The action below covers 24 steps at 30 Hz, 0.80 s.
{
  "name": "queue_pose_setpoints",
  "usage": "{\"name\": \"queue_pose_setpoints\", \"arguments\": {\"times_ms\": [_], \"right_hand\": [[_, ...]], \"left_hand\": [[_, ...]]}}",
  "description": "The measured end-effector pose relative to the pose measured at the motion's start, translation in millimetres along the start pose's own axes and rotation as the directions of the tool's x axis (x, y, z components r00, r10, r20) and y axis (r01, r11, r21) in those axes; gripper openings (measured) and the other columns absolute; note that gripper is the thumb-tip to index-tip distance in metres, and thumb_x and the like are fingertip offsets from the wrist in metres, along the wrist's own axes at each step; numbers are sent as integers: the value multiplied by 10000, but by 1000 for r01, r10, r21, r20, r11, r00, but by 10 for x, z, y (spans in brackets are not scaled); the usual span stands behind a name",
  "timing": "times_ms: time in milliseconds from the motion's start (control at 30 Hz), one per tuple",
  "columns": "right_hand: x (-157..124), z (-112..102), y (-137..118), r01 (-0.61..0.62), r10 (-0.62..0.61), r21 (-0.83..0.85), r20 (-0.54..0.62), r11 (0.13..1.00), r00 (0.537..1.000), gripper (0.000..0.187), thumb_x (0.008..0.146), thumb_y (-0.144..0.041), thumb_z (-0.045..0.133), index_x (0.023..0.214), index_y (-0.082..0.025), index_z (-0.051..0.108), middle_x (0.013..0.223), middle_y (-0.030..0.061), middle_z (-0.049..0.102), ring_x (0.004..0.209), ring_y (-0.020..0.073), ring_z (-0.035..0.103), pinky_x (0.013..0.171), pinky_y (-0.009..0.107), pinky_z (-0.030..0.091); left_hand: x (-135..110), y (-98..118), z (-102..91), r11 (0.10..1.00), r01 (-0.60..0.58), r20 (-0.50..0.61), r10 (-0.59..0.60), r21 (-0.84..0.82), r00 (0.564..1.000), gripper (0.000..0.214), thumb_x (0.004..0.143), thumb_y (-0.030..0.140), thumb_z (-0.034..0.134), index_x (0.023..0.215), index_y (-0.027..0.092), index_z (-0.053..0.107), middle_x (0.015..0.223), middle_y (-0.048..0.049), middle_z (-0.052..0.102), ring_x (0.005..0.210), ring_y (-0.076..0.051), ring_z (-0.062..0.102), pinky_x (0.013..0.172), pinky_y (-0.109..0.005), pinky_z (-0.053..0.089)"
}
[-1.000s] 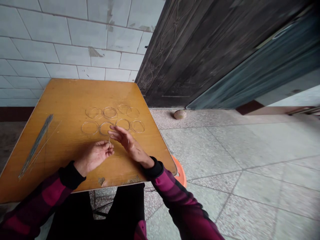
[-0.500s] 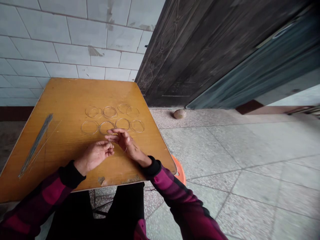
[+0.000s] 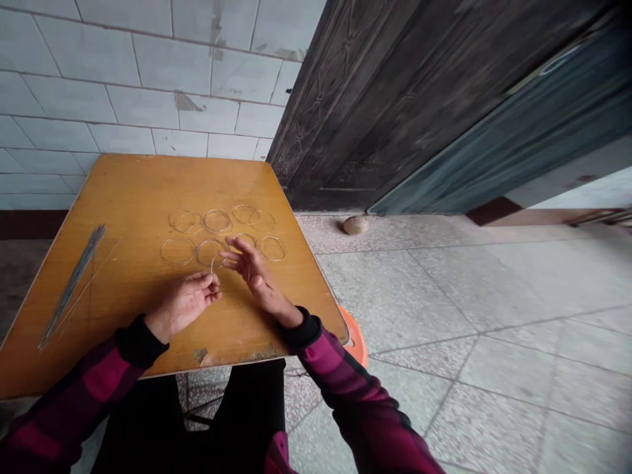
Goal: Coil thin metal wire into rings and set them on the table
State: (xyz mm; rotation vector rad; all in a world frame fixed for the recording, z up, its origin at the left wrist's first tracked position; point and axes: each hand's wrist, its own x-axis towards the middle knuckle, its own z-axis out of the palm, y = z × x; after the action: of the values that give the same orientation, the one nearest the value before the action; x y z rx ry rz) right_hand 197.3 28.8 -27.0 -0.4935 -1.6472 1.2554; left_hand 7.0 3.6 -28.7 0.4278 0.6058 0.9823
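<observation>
My left hand (image 3: 186,305) is closed in a pinch on a thin metal wire (image 3: 212,263), whose short end stands up above the fingertips. To its right, my right hand (image 3: 259,280) has its fingers stretched and spread, with the thumb apart. A thin curved piece of wire shows by the right thumb; I cannot tell whether that hand touches it. Just beyond both hands, several wire rings (image 3: 285,249) lie flat in two rows on the wooden table (image 3: 148,184). The right hand hides part of the nearer row.
A bundle of straight grey wires (image 3: 74,283) lies at the table's left, with a few loose thin wires beside it. An orange stool (image 3: 356,336) shows past the right edge. A tiled wall (image 3: 162,66) and dark door (image 3: 355,131) stand behind; a stone (image 3: 355,225) rests on the floor.
My right hand has moved slightly up and away from the left, its fingers spreading more. My left hand has shifted a little left, still pinching the wire.
</observation>
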Motion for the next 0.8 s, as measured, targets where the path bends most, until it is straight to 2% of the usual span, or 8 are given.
{"name": "queue_pose_setpoints", "arguments": {"times_ms": [100, 233, 367, 467, 533, 600, 700, 800], "right_hand": [[3, -62, -53, 102, -110, -311, -8, 945, 994, 950, 756, -674, 671, 1526, -362, 210, 1603, 102, 235, 1403, 316, 386, 1141, 536, 355], [6, -31, -58, 101, -56, -503, 103, 858, 993, 1054, 721, -599, 750, 1552, -326, 162, 1594, 145, 244, 1413, 337, 362, 1130, 555, 369], [14, 21, -51, 79, -22, -436, 134, 897, 991, 966, 759, -588, 717, 1540, -324, 215, 1572, 143, 293, 1408, 302, 381, 1100, 504, 421], [9, 26, -79, 107, -94, -438, 52, 893, 994, 653, 846, -503, 680, 1426, -313, 449, 1459, 111, 458, 1370, 269, 426, 1110, 504, 396], [-2, 35, -99, 98, -136, -457, -51, 884, 989, 360, 895, -401, 661, 1234, -289, 624, 1295, 85, 576, 1250, 237, 530, 1062, 480, 436], [-18, 62, -109, 64, -127, -461, -108, 885, 986, 178, 899, -331, 668, 1059, -260, 704, 1135, 64, 631, 1095, 203, 605, 967, 426, 494], [-36, 122, -98, 47, -91, -421, -84, 906, 992, 109, 879, -291, 698, 968, -239, 733, 997, 43, 660, 950, 170, 634, 864, 359, 520], [-35, 160, -68, 29, -64, -350, -88, 936, 994, 96, 870, -286, 710, 941, -228, 737, 923, 28, 663, 863, 147, 630, 814, 321, 509]], "left_hand": [[2, 43, 15, 998, -55, -15, 54, -13, 998, 148, 695, 199, 813, 716, 132, 682, 752, -19, 637, 739, -123, 583, 724, -270, 485], [15, 34, 0, 997, -75, 11, 75, -18, 997, 169, 670, 217, 836, 723, 140, 696, 774, -19, 641, 758, -126, 580, 722, -268, 482], [12, -28, -17, 998, -49, 65, 46, 45, 997, 176, 687, 264, 822, 692, 153, 685, 781, -18, 632, 764, -135, 568, 710, -281, 460], [-16, -51, 4, 966, -79, 18, 76, 245, 997, 149, 703, 279, 796, 711, 167, 698, 758, -11, 625, 741, -134, 545, 724, -290, 425], [-39, -42, 27, 864, -169, 7, 188, 475, 982, 121, 721, 273, 770, 700, 173, 705, 724, -2, 601, 722, -133, 519, 727, -291, 398], [-55, -20, 44, 676, -287, 78, 322, 679, 944, 128, 757, 263, 729, 667, 177, 700, 698, 4, 561, 705, -135, 496, 704, -290, 378], [-63, 10, 48, 394, -433, 230, 465, 811, 855, 141, 799, 256, 685, 678, 185, 702, 686, 5, 523, 680, -139, 488, 652, -286, 366], [-68, 18, 46, 224, -494, 317, 537, 840, 782, 129, 816, 227, 669, 696, 188, 699, 694, -2, 533, 689, -145, 502, 646, -281, 373]]}}
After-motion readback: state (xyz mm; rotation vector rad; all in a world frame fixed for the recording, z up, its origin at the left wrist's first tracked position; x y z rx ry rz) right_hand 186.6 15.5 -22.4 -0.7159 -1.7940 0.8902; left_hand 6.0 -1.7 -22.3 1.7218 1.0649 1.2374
